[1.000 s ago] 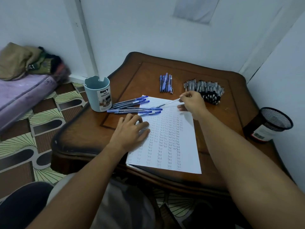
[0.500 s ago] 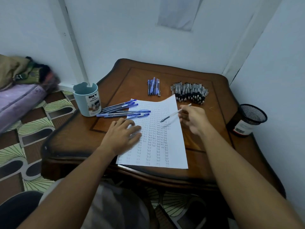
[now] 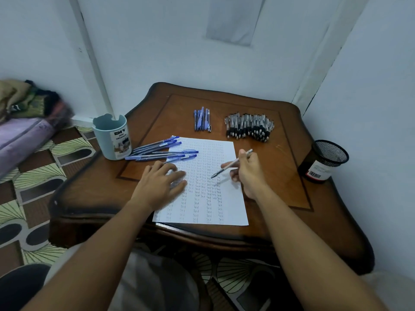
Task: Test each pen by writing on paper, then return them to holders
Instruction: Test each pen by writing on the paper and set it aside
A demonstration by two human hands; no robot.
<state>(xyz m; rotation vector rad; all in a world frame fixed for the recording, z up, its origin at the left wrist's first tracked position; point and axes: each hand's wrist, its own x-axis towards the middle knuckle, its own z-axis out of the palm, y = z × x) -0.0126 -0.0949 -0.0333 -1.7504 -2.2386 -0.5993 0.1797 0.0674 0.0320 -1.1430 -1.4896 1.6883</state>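
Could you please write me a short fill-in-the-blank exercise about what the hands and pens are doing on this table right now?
1. The right hand holds a pen with its tip pointing down at the ____.
2. The left hand rests ____ on the sheet.
3. The word written in columns on the sheet is ____.
4. The black mesh holder stands on the table's ____ side.

Missing words: paper; flat; Test; right

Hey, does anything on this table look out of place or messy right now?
Nothing is damaged or spilled. The blue capped pens lie fanned loosely beside the teal holder, some overlapping the paper, unlike the tidy black-grip pile.
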